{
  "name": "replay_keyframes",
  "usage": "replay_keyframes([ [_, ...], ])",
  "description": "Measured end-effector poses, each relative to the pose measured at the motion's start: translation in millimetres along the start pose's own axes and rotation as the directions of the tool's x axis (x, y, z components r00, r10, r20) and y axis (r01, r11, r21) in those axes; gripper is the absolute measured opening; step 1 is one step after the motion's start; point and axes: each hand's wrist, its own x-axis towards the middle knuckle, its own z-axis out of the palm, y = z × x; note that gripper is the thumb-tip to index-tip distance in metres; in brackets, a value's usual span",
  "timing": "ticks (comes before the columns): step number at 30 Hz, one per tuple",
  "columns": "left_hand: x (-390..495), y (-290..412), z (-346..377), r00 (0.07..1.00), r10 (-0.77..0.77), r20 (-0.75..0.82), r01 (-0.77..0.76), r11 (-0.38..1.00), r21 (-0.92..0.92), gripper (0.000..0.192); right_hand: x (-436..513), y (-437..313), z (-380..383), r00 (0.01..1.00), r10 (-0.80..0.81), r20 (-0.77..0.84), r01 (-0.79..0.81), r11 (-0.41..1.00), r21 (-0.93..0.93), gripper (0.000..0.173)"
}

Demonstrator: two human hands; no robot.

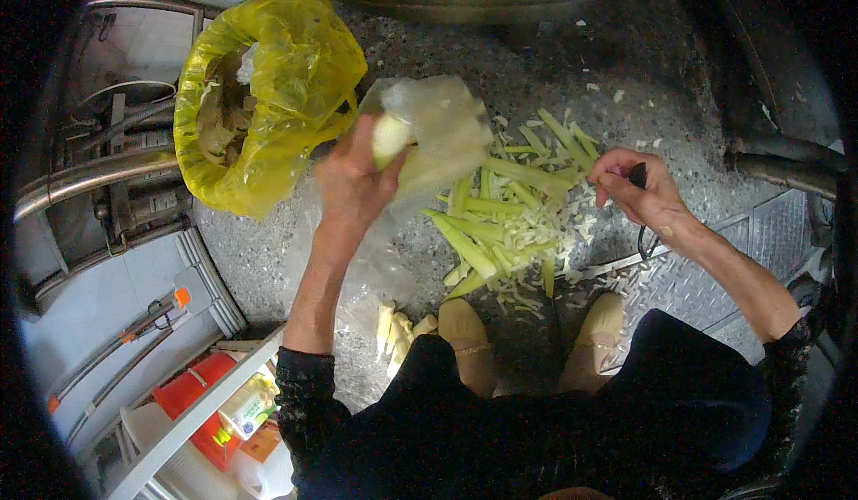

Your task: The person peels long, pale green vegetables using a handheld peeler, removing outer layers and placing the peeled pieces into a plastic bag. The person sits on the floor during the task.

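Note:
My left hand (352,175) grips a pale, rounded vegetable (391,137), blurred and green at its lower end. It is held over or at the mouth of a clear plastic bag (452,121); whether it is inside I cannot tell. To the right, my right hand (633,188) is closed around a small tool with a black handle (638,175), possibly a peeler, mostly hidden by the fingers. Between the hands, green husk leaves (469,242) and whitish peelings (529,252) lie heaped on the floor. Several pale peeled stalks (397,332) rest near my left foot.
A bin lined with a yellow plastic bag (295,64) stands at upper left, scraps inside. Beside it runs a metal pipe (100,175). Lower left, a shelf holds a red bucket (201,372) and bottles. Tread-plate metal (744,252) covers the right floor; my shoes (467,332) border the heap.

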Motion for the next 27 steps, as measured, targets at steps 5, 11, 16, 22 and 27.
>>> replay_keyframes([
  [5, -8.9, 23.1, -32.5, 0.864, -0.468, -0.185, 0.241, 0.706, -0.666, 0.025, -2.3, 1.3, 2.3, 1.000, 0.000, -0.002, -0.001, 0.999, -0.032, 0.015],
  [11, -30.4, 96.1, -78.9, 0.882, 0.392, -0.262, -0.444, 0.878, -0.180, 0.035, -19.0, -26.0, 6.6, 0.956, 0.030, 0.290, -0.049, 0.997, 0.058, 0.027],
  [16, -11.8, 153.6, -43.4, 0.812, 0.573, 0.108, -0.541, 0.810, -0.226, 0.019, -41.8, -32.7, 30.7, 0.850, -0.195, 0.489, 0.195, 0.979, 0.051, 0.040],
  [22, -2.5, 143.9, -20.1, 0.826, 0.425, -0.370, -0.499, 0.857, -0.130, 0.037, -52.0, 0.8, 44.0, 0.960, -0.106, 0.259, 0.031, 0.960, 0.278, 0.050],
  [27, -37.8, 147.8, -12.7, 0.982, -0.160, 0.096, 0.165, 0.503, -0.849, 0.031, -48.6, 19.6, 52.7, 0.990, -0.142, 0.025, 0.136, 0.979, 0.153, 0.049],
])
